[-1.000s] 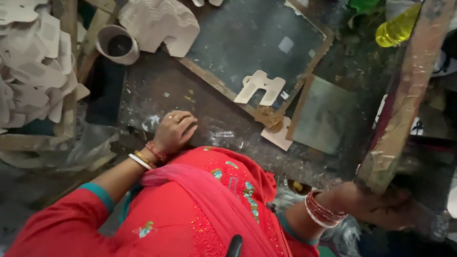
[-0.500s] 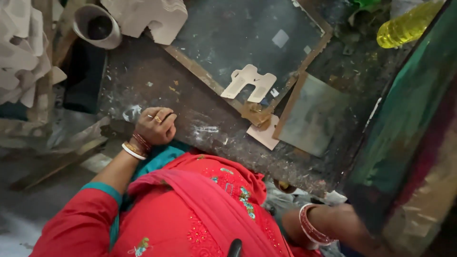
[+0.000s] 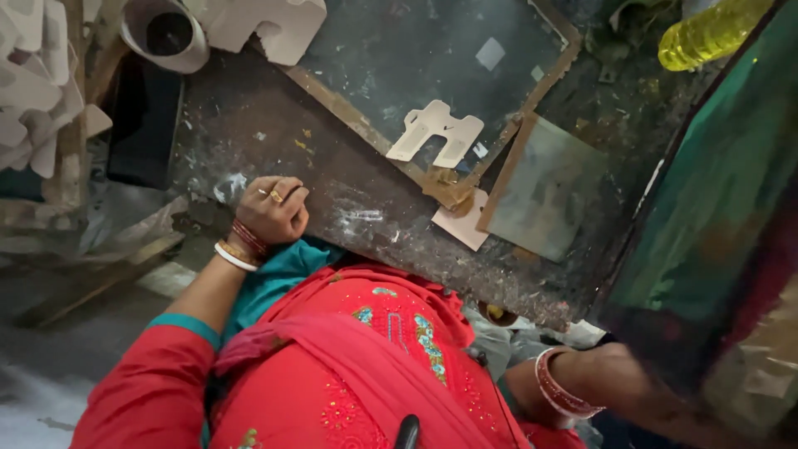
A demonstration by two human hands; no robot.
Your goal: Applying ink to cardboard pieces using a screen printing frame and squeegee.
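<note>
Nearest to us, our right hand [image 3: 657, 399] reaches low on the right toward a tall green-painted board [image 3: 715, 216], but the fingers are hidden behind its edge — we cannot tell how far they are closed or whether they grip it. The board looks stiff, wide and probably awkward rather than light; we judge it best taken by its long edges, low down, since the painted face could be slick.

Further out, our left hand [image 3: 270, 212] rests as a loose fist on the near edge of the dark worktable [image 3: 249, 133], holding nothing.

Beyond lies a cream cut-out piece [image 3: 436, 133] on a framed dark panel [image 3: 399, 50] — thin and likely easy to bend. At the far edge stand a white cup [image 3: 166, 33], a stack of cut-outs [image 3: 33, 83] and a yellow bottle [image 3: 706, 33].
</note>
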